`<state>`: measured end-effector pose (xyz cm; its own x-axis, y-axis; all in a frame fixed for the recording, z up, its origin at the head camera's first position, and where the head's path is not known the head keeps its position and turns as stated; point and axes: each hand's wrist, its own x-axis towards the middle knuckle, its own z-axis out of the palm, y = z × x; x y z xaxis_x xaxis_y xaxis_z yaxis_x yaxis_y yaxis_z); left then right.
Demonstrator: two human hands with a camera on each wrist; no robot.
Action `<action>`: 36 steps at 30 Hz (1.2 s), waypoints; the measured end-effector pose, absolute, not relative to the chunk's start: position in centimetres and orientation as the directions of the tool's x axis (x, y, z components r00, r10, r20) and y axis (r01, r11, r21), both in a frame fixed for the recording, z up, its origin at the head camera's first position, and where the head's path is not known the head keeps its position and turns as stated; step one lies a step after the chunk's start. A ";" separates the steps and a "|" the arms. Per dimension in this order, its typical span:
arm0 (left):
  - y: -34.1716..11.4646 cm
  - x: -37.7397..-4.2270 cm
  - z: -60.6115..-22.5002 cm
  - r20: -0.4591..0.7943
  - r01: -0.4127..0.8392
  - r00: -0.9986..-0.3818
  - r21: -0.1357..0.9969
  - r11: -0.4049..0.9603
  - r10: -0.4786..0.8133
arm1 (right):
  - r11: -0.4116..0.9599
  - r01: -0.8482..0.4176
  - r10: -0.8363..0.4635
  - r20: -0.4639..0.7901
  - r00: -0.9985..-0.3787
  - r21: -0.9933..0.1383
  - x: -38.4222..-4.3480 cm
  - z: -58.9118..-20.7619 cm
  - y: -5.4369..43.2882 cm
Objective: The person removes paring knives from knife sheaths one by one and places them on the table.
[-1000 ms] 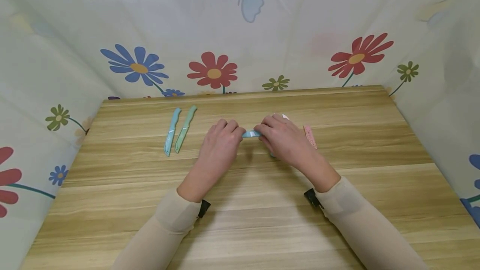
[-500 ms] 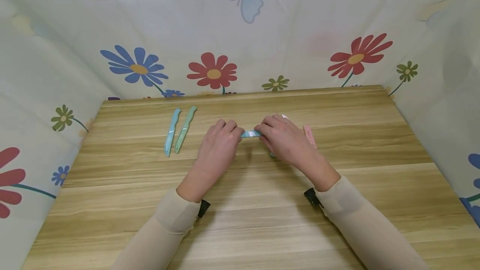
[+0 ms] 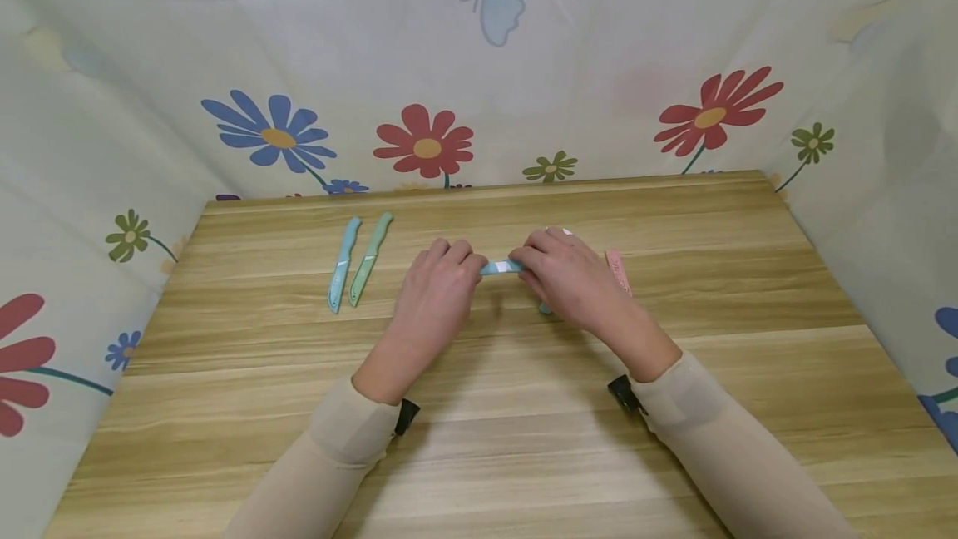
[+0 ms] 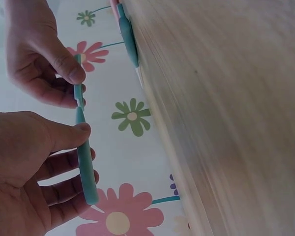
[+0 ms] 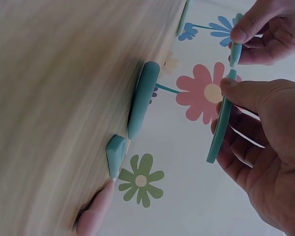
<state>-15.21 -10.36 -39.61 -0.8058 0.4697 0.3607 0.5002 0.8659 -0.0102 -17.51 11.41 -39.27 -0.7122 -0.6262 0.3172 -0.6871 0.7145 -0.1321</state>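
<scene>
Both hands hold a light blue knife (image 3: 492, 268) crosswise above the middle of the wooden table. My left hand (image 3: 440, 285) pinches its rounded handle (image 4: 86, 167) between thumb and fingers. My right hand (image 3: 572, 277) pinches the slimmer sheath (image 5: 220, 128) at the other end. A short pale band shows where handle and sheath meet; whether any blade is bare there I cannot tell. Under my right hand a teal piece (image 3: 545, 308) peeks out, mostly hidden. In the right wrist view a teal handle (image 5: 144, 101) lies on the table.
On the left of the table (image 3: 479, 456) lie a sheathed blue knife (image 3: 343, 264) and a sheathed green knife (image 3: 370, 259), side by side. A pink piece (image 3: 618, 273) lies right of my right hand. Flowered cloth (image 3: 599, 65) hangs behind the table and on both sides.
Both hands stay almost still with the same grip. The pale band between them looks slightly wider than a second ago.
</scene>
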 end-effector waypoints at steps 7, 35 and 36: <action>-10.4 -15.2 -39.6 0.363 0.496 -0.808 -0.007 0.868 0.465 | 0.717 -0.684 -0.625 0.312 -0.716 -0.133 -17.5 -39.2 11.4; -10.7 -15.3 -39.4 0.371 0.477 -0.815 -0.008 0.879 0.446 | 0.719 -0.679 -0.617 0.314 -0.721 -0.145 -17.8 -39.2 11.9; -10.7 -15.3 -39.4 0.371 0.477 -0.815 -0.008 0.879 0.445 | 0.719 -0.679 -0.617 0.315 -0.721 -0.147 -17.8 -39.2 11.9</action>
<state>-15.32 -10.71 -39.43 -0.8151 0.4452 0.3707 0.4765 0.8791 -0.0080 -17.76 11.93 -39.17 -0.7214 -0.6170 0.3146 -0.6791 0.7193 -0.1465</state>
